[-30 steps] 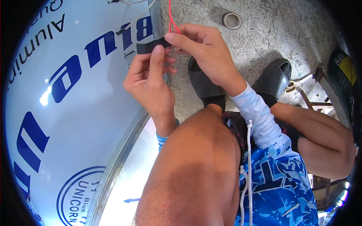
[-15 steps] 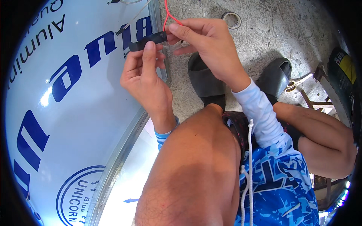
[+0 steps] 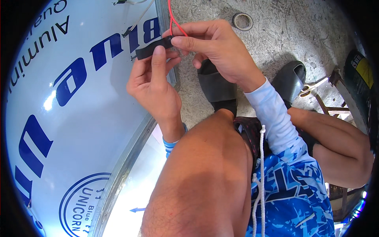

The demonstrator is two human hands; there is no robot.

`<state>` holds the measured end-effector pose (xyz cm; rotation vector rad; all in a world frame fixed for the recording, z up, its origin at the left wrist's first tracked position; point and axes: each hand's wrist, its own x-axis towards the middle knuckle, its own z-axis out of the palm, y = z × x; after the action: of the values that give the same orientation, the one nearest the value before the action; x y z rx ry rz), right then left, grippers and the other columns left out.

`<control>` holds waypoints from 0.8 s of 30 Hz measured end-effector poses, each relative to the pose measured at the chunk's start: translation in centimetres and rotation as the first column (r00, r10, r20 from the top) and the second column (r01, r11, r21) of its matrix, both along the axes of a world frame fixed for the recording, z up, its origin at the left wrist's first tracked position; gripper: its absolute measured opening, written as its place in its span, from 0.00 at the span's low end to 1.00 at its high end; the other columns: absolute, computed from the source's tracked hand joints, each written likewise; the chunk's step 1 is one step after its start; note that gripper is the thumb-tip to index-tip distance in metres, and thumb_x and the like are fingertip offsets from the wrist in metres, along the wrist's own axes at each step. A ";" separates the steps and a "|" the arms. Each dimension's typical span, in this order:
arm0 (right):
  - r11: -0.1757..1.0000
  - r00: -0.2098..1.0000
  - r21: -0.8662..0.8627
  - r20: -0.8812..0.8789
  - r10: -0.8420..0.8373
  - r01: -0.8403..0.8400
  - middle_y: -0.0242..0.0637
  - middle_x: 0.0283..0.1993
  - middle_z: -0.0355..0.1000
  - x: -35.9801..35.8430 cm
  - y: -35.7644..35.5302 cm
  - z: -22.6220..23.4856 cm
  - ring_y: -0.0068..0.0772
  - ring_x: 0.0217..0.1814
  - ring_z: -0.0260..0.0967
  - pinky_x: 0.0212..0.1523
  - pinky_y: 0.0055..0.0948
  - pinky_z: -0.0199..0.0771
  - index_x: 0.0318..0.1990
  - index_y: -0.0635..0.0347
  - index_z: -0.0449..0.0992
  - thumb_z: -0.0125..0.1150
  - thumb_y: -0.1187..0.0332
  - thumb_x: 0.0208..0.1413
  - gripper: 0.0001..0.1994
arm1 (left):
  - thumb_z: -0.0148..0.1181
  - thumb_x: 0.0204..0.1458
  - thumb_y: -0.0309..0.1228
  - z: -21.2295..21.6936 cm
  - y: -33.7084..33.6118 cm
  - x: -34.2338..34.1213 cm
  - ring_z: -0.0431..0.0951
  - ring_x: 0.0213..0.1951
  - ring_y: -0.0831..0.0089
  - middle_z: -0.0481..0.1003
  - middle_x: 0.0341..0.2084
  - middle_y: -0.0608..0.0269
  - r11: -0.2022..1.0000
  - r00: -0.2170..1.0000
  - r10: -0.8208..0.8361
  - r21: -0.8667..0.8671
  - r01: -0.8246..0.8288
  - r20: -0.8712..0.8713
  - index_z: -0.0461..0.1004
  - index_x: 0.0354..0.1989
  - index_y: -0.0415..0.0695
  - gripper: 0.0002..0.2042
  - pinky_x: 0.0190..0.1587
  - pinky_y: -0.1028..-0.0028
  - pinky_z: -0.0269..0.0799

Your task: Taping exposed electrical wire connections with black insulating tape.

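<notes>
Left hand (image 3: 157,85): I'm seeing it pinching the black strip (image 3: 149,50)
Right hand (image 3: 221,49): grasping strip's right end beside red wire (image 3: 171,15)

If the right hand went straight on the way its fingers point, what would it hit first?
The black strip, whose near end the right hand seems to touch; the left hand pinches it farther along. Depth beyond that is hard to judge.
</notes>
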<state>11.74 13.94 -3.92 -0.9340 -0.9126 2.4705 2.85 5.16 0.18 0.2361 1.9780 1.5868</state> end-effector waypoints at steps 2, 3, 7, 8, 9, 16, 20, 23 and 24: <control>1.000 1.000 -0.018 0.004 0.007 -0.007 0.36 0.32 0.77 0.0 0.0 0.0 0.18 0.27 0.71 0.22 0.17 0.71 0.44 0.68 0.78 0.63 0.69 0.54 0.13 | 0.58 0.55 0.24 0.0 0.1 0.1 0.79 0.31 0.71 0.78 0.29 0.54 1.000 1.000 0.005 0.003 -0.005 0.009 0.75 0.35 0.32 0.06 0.33 0.73 0.80; 1.000 1.000 -0.020 0.019 0.022 -0.022 0.37 0.33 0.77 0.0 0.0 0.1 0.18 0.27 0.71 0.21 0.17 0.71 0.44 0.69 0.78 0.63 0.69 0.55 0.13 | 0.59 0.55 0.24 0.0 0.1 0.1 0.79 0.30 0.72 0.78 0.28 0.55 1.000 1.000 0.010 0.008 -0.011 0.018 0.76 0.36 0.31 0.07 0.33 0.74 0.80; 0.998 0.999 -0.057 0.043 0.021 -0.018 0.39 0.33 0.78 0.0 0.0 0.2 0.19 0.27 0.72 0.21 0.17 0.70 0.44 0.70 0.77 0.63 0.69 0.55 0.13 | 0.56 0.56 0.23 0.3 0.1 0.3 0.81 0.32 0.66 0.78 0.30 0.50 0.999 1.000 -0.005 -0.033 0.005 0.021 0.75 0.34 0.30 0.06 0.35 0.68 0.82; 0.998 0.999 -0.067 0.040 0.009 -0.006 0.39 0.34 0.78 0.0 0.0 0.2 0.19 0.27 0.73 0.21 0.17 0.70 0.44 0.70 0.77 0.63 0.69 0.55 0.13 | 0.56 0.56 0.23 0.3 0.1 0.3 0.81 0.33 0.65 0.78 0.31 0.50 0.999 1.000 -0.015 -0.030 0.016 0.015 0.75 0.34 0.30 0.07 0.35 0.67 0.82; 0.997 0.999 -0.076 0.038 -0.003 0.006 0.39 0.34 0.78 0.0 0.0 0.3 0.19 0.28 0.73 0.20 0.16 0.70 0.44 0.70 0.77 0.63 0.69 0.55 0.13 | 0.56 0.56 0.23 0.4 0.1 0.4 0.81 0.33 0.64 0.78 0.31 0.49 0.999 1.000 -0.029 -0.033 0.029 0.012 0.75 0.35 0.30 0.07 0.34 0.67 0.82; 0.990 1.000 -0.142 0.002 -0.006 0.006 0.39 0.33 0.78 0.3 0.2 0.3 0.19 0.27 0.72 0.20 0.16 0.69 0.43 0.70 0.77 0.66 0.69 0.53 0.14 | 0.57 0.55 0.21 1.1 0.2 0.4 0.81 0.36 0.65 0.78 0.34 0.51 0.997 0.997 -0.075 -0.030 0.074 -0.027 0.76 0.42 0.29 0.09 0.35 0.71 0.82; 0.979 0.999 -0.202 -0.034 -0.013 0.006 0.38 0.33 0.78 0.6 0.3 0.3 0.19 0.28 0.72 0.20 0.16 0.69 0.43 0.69 0.78 0.67 0.69 0.52 0.14 | 0.56 0.55 0.20 1.2 -0.1 0.0 0.81 0.37 0.63 0.78 0.35 0.49 0.992 0.992 -0.125 0.020 0.124 0.019 0.76 0.42 0.30 0.09 0.35 0.71 0.82; 0.977 0.998 -0.213 -0.059 -0.030 0.017 0.38 0.33 0.78 0.6 0.4 0.4 0.20 0.29 0.73 0.20 0.17 0.70 0.42 0.68 0.78 0.67 0.69 0.52 0.13 | 0.56 0.55 0.20 1.2 -0.3 -0.2 0.81 0.38 0.62 0.78 0.36 0.48 0.990 0.990 -0.131 0.057 0.128 0.059 0.76 0.42 0.30 0.09 0.36 0.71 0.82; 0.979 0.998 -0.204 -0.054 -0.024 0.013 0.38 0.33 0.78 0.6 0.4 0.5 0.20 0.30 0.74 0.21 0.17 0.71 0.42 0.67 0.78 0.67 0.69 0.51 0.13 | 0.57 0.55 0.20 1.2 -0.3 -0.1 0.81 0.39 0.61 0.78 0.36 0.47 0.994 0.992 -0.109 0.040 0.107 0.069 0.76 0.42 0.29 0.09 0.36 0.71 0.82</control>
<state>12.34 14.32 -3.44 -0.9267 -0.6381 2.5964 2.71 4.85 1.38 0.2919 1.8527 1.5417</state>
